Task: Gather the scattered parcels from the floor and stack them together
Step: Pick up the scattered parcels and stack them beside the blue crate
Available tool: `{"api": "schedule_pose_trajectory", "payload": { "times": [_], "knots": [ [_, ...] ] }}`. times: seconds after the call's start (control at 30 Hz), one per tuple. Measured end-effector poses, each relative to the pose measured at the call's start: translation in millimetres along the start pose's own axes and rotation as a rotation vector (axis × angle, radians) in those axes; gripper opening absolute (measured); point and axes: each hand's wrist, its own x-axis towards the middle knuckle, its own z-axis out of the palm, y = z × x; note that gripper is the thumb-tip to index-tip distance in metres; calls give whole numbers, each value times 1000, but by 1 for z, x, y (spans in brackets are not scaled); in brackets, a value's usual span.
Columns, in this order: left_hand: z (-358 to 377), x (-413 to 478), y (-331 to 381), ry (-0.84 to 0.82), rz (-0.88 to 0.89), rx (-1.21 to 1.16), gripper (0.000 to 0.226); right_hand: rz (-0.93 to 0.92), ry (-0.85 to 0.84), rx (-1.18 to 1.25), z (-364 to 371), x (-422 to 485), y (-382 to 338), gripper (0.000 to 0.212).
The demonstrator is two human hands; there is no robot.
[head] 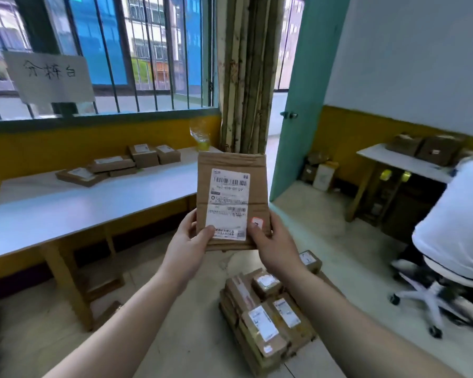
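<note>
From my remote seat, the biggest thing in view is a long white table (pixel 66 203) on the left, under a barred window, with several boxes (pixel 115 166) at its far end. On the right, a person in white (pixel 453 214) sits on a wheeled chair, partly cut off by the frame edge.

Low and centre, a stack (pixel 265 320) of brown parcels sits on the floor. One small box (pixel 310 260) lies just behind it, partly hidden by the right wrist.

The parcel (pixel 257 186) in hand is a flat cardboard mailer, held upright in the air above the stack with its label (pixel 228 203) facing me. The left hand (pixel 189 241) grips its lower left corner and the right hand (pixel 273 241) its lower right, thumbs on the front.

I judge it light and fairly stiff, though a crease runs across the middle, so it may flex there. The label looks slick, so bare cardboard at the edges is the better hold.

The fingers behind the parcel are hidden. The label print is too blurred to read. My arms cover much of the floor, so I cannot tell whether more parcels lie there.
</note>
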Motion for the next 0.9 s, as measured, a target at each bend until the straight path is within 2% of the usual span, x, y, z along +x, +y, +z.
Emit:
{"api": "schedule_pose_trajectory", "payload": {
  "times": [0.13,0.47,0.77,0.9],
  "knots": [
    [66,-17,3,-35,5,-16,44,0,22,-20,-70,-12,12,19],
    [220,-49,-12,-177,-80,-82,54,31,156,-47,-221,-37,57,32],
    [260,-7,-18,-209,-92,-77,57,68,167,-18,-250,-7,79,28],
    [265,39,-31,-218,-137,-105,47,104,119,-51,-247,30,88,40]
  ]
}}
